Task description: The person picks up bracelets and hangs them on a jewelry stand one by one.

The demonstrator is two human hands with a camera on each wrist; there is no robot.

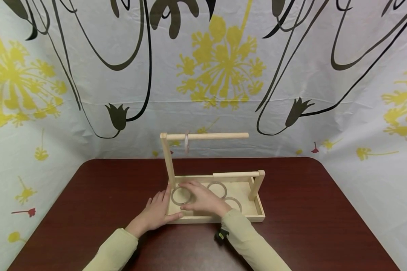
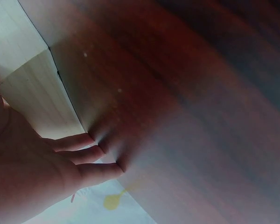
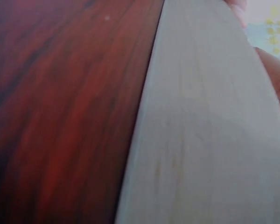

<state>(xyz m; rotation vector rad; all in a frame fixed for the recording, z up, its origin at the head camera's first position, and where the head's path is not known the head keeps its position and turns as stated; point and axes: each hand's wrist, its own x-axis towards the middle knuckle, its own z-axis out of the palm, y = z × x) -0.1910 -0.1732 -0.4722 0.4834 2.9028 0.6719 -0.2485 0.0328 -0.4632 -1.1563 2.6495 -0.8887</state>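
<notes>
A shallow pale wooden tray (image 1: 224,219) with two posts stands on the table. My left hand (image 1: 155,211) rests at its left end, fingers extended along the end wall and thumb over the front corner. In the left wrist view, the left fingers (image 2: 100,175) reach down to the tabletop beside the wood. Inside the tray, my right hand (image 1: 203,199) holds a clear greyish ring (image 1: 172,196) between thumb and fingers at opposite edges. Two more rings, a back ring (image 1: 225,190) and a front ring (image 1: 240,204), lie to the right, the front one partly hidden by the hand.
A tall post on the left carries a long horizontal rod (image 1: 220,136), with one ring (image 1: 186,143) hanging near its left end. On the right, a lower post (image 1: 257,186) bears a shorter rod (image 1: 235,174) pointing left. The dark red-brown table (image 1: 302,214) meets a patterned cloth (image 1: 176,113) behind.
</notes>
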